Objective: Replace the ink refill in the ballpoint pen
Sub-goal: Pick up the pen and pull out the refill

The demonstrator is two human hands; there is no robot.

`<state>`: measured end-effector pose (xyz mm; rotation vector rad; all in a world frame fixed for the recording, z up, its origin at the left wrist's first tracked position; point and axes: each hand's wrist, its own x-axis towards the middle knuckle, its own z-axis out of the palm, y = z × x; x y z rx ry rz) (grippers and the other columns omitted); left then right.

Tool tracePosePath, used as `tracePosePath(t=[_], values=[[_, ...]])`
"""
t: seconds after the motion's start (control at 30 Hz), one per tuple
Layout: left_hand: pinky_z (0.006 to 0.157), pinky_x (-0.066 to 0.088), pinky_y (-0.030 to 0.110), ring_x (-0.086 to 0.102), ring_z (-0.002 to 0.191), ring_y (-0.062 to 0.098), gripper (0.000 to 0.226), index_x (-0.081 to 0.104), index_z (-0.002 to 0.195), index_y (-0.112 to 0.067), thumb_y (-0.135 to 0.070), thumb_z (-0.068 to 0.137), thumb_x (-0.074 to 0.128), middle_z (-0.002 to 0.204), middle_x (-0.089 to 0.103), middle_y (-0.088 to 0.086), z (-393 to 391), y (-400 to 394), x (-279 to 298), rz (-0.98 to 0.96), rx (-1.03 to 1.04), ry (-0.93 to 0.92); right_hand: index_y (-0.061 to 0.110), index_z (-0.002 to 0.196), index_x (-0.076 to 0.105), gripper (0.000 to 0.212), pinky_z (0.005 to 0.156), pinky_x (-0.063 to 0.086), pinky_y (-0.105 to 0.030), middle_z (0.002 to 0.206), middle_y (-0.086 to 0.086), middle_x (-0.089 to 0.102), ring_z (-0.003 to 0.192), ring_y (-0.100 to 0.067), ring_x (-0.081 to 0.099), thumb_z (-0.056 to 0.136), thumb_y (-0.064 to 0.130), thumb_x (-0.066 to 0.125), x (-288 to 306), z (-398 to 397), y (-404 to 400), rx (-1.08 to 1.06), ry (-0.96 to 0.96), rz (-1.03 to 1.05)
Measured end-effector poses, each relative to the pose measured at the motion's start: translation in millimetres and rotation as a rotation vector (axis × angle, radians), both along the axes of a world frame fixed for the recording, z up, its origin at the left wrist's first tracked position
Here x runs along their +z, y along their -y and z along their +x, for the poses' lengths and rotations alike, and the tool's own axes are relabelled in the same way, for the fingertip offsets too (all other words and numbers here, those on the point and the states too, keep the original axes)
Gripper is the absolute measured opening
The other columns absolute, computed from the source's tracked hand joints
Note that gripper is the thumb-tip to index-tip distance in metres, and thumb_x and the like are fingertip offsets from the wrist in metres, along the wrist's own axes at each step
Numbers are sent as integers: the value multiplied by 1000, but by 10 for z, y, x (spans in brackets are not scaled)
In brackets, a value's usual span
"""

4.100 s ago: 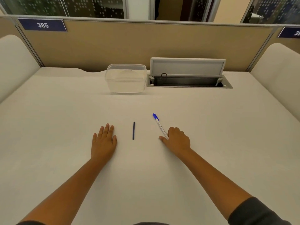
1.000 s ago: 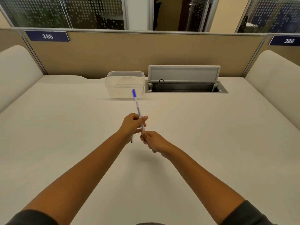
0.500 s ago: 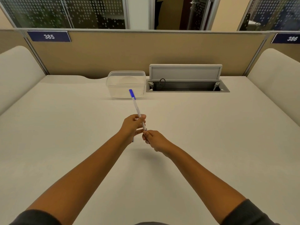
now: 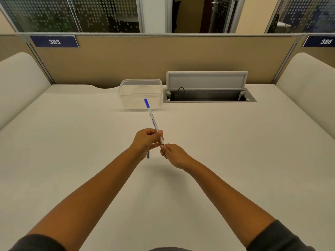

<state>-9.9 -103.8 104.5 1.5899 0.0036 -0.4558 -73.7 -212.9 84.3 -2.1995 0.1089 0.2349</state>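
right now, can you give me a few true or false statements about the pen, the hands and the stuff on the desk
1. Both hands hold the pen above the desk. True: the left hand grips the barrel, the right hand pinches its near end.
2. The pen's blue cap points toward the person. False: it points away, toward the clear plastic container.
3. The spare refill lies on the desk, partly hidden by the left hand. True.
4. The flap of the cable box is shut flat. False: it stands open.

On the desk (image 4: 72, 142), the container (image 4: 140, 93) sits left of the cable hatch (image 4: 208, 96), behind both hands.
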Motion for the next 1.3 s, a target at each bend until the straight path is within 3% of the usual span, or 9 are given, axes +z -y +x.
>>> tracePosePath(t=[0.1, 0.3, 0.5, 0.7, 0.83, 0.93, 1.0, 1.13, 1.3], values=[[74, 54, 31, 60, 76, 21, 20, 49, 78, -8, -19, 81, 65, 84, 59, 9, -8, 38, 2, 44, 97, -17, 12, 85, 50, 36, 76, 37, -29, 89, -6, 53, 81, -20, 47, 100, 31, 24, 23, 2, -43, 17, 4, -49], [92, 45, 40, 57, 109, 30, 35, 48, 124, -1, -12, 91, 50, 116, 55, 10, -12, 19, 62, -72, -26, -140, 12, 85, 51, 36, 78, 37, -29, 89, -6, 53, 81, -20, 46, 100, 32, 24, 2, -15, -25, 40, -77, 2], [79, 55, 32, 66, 81, 20, 23, 58, 109, 1, -8, 88, 54, 104, 64, 17, -9, -20, 21, -57, 21, -85, 12, 86, 51, 36, 78, 37, -29, 89, -7, 53, 82, -20, 46, 100, 32, 25, 8, -45, -33, 23, -116, 31], [78, 52, 35, 64, 78, 21, 11, 58, 96, -2, -8, 87, 56, 98, 63, 17, 16, -21, 33, -49, 79, -149, 12, 86, 53, 35, 70, 37, -24, 87, -6, 53, 73, -16, 46, 100, 34, 28, 37, -60, -37, -19, -117, 67], [72, 58, 31, 65, 83, 22, 8, 58, 94, 0, -3, 87, 55, 97, 63, 17, 19, -22, 48, -267, 140, -210, 18, 76, 51, 41, 48, 28, -20, 66, 3, 45, 54, -9, 33, 96, 47, 31, 74, -11, -32, -253, -139, 319], [75, 58, 28, 65, 85, 22, 25, 56, 111, 5, -5, 88, 54, 96, 65, 15, 0, 21, 47, -348, 171, -223, 20, 68, 45, 42, 44, 22, -21, 59, 4, 35, 48, -10, 25, 95, 48, 33, 143, 40, -17, -450, -151, 629], [82, 53, 32, 65, 89, 25, 28, 55, 114, 5, -8, 88, 54, 102, 64, 16, -16, 68, 50, -341, 232, -222, 19, 68, 44, 39, 44, 23, -21, 59, 4, 33, 49, -10, 24, 96, 44, 33, 176, 71, -33, -485, -144, 664], [79, 55, 32, 65, 88, 25, 27, 57, 111, 4, -10, 88, 56, 99, 64, 16, 31, 96, 56, -371, 314, -278, 18, 72, 46, 36, 48, 28, -22, 65, 3, 39, 54, -11, 31, 98, 39, 31, 128, 111, -68, -463, -50, 495], [54, 57, 21, 67, 60, 16, 13, 58, 83, 3, -9, 86, 59, 77, 64, 12, 35, 55, 8, -385, 376, -352, 12, 75, 42, 30, 54, 28, -25, 64, 3, 41, 57, -11, 34, 98, 29, 35, -45, -17, -10, -345, 322, 45]])
